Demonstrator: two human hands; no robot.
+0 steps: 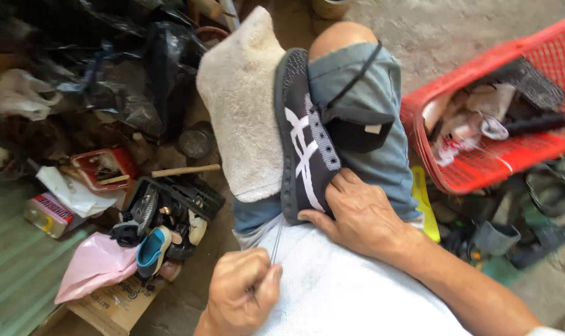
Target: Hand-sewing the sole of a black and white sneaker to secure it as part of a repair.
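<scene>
Shoe (pixel 305 140) lies on its side on the person's lap, against a towel (pixel 242 99) over the thigh. Long axis runs away from the body, toe toward the knee, heel near the belly. Right hand (pixel 357 214) sits right at the heel end, fingers clamped on it. Left hand (pixel 242 298) is lower, just apart from the shoe, pinched shut on a thin needle (pixel 275 246) pointing up at the heel.

A rough grey concrete floor (pixel 444 31) is lit by daylight at the upper right. A red plastic basket (pixel 481 168) is set on it at the right, with dark sandals (pixel 537 236) beside it. Black plastic bags (pixel 133 74) are heaped at the upper left, and a cardboard box (pixel 117 305) is seen below them.
</scene>
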